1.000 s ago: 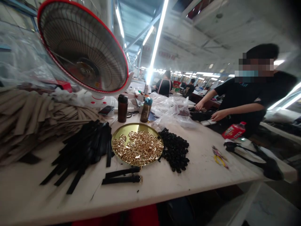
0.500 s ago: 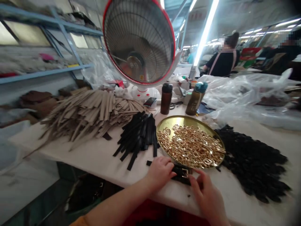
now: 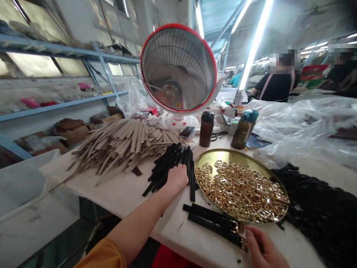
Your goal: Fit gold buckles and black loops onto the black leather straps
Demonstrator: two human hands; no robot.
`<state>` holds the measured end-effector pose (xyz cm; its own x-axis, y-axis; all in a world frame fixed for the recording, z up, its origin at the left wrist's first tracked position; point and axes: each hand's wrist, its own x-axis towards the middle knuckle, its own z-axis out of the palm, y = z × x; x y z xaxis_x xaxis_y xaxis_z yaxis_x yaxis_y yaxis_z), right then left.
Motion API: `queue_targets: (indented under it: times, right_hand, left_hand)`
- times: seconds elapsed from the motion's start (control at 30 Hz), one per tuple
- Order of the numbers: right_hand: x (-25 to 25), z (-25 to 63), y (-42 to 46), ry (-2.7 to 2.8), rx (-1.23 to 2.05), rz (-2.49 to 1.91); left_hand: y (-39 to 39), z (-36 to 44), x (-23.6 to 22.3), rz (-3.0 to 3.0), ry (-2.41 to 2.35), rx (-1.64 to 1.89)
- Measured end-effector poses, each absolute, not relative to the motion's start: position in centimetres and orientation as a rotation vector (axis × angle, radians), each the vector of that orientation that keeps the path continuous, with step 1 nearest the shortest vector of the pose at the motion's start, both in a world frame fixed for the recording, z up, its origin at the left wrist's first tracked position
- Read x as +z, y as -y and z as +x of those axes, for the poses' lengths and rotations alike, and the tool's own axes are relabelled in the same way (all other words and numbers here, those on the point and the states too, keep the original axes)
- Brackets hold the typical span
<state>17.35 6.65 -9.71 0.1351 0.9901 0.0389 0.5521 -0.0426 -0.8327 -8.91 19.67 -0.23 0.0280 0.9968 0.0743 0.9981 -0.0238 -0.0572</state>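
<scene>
On the pale table (image 3: 173,232), left hand (image 3: 177,178) curls over a heap of black straps (image 3: 160,169), its grip hidden from me. Right hand (image 3: 263,247): thumb and finger close together beside two buckled straps (image 3: 214,229), contact unclear. Also: one gold tray (image 3: 223,154) of buckles (image 3: 240,190), two bottles (image 3: 205,132), one fan (image 3: 178,67); blue shelving (image 3: 69,105) behind.

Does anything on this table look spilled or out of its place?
Slightly: a small dark bit lies alone near the right hand, apart from the black pile, so it looks stray. The heaped gold buckles lie within the tray; no spill there.
</scene>
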Motion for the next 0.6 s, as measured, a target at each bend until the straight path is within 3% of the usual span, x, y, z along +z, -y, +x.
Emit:
queue_targets:
  times: [0.6]
  right_hand:
    - [-7.1, 15.6, -5.8, 1.541, 0.54, -1.607]
  left_hand:
    - [-21.2, -7.1, 1.0, -2.138, 2.391, 0.04]
